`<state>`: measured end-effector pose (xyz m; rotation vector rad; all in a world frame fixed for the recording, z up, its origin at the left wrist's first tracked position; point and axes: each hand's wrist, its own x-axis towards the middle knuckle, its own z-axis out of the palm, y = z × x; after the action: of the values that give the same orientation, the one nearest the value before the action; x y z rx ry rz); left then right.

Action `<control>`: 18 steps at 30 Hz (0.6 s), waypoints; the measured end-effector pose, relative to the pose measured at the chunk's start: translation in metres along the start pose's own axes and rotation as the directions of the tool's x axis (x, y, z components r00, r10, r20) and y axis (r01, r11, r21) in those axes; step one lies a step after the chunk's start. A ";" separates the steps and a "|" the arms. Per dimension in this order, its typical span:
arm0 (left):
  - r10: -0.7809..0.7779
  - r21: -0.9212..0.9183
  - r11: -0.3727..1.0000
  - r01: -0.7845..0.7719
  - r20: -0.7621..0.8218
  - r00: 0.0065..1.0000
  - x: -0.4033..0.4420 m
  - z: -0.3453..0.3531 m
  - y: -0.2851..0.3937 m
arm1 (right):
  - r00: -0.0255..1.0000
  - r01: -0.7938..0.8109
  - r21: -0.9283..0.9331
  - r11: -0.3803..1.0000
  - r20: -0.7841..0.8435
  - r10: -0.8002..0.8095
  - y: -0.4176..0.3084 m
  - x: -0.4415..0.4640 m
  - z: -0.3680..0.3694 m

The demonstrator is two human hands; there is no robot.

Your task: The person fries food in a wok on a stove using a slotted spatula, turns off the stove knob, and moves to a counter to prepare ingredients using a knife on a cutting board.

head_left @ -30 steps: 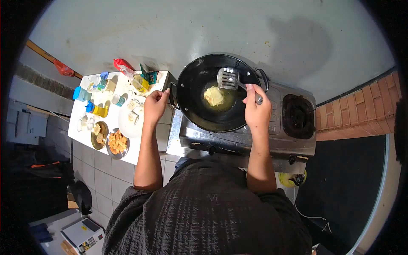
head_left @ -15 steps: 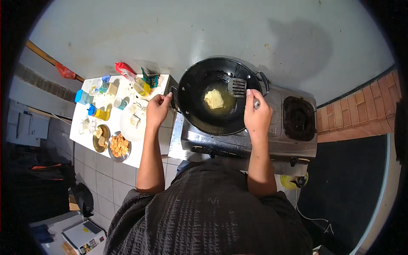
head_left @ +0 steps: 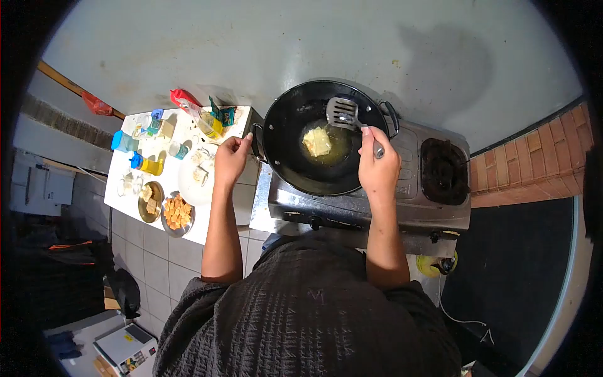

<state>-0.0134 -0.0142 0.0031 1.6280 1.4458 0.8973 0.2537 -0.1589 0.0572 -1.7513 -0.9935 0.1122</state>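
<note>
A black wok [head_left: 289, 169] sits on the left part of a gas stove [head_left: 402, 210]. My left hand [head_left: 231, 160] is closed on the wok's left handle [head_left: 257, 143]. In my right hand [head_left: 380, 162] is a slotted spatula [head_left: 343, 113]; its head is over the wok's far inner wall, apart from the food. A pale yellow, flat piece of food [head_left: 317, 142] lies in shallow oil at the bottom of the wok. What kind of food it is, I cannot tell.
The white table [head_left: 116, 195] on the left bears a plate of orange-brown pieces [head_left: 178, 213], a bowl with pale pieces [head_left: 150, 202], a white plate [head_left: 191, 195] and a blue-capped yellow bottle [head_left: 147, 164]. A second burner [head_left: 444, 171] is on the right; a wall stands behind.
The spatula head has moved left and away from me, and its slotted face has turned. The food's surface looks more crumpled. My left hand stays at the handle.
</note>
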 end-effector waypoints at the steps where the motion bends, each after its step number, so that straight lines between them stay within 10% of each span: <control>1: 0.002 -0.008 1.000 -0.002 -0.001 1.000 0.001 0.000 0.001 | 0.999 0.043 -0.038 0.998 -0.021 -0.043 -0.002 0.000 -0.001; 7: -0.009 0.006 1.000 0.009 -0.009 1.000 0.002 -0.003 0.002 | 0.992 -0.125 -0.070 0.990 0.018 0.127 0.000 0.011 -0.003; 18: 0.014 -0.027 1.000 -0.014 -0.011 1.000 0.000 -0.003 -0.006 | 0.995 0.093 -0.282 0.955 0.065 -0.078 -0.014 0.064 0.003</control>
<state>-0.0188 -0.0134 -0.0009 1.6177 1.4254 0.9312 0.2857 -0.1126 0.0917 -1.9707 -1.1683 -0.0426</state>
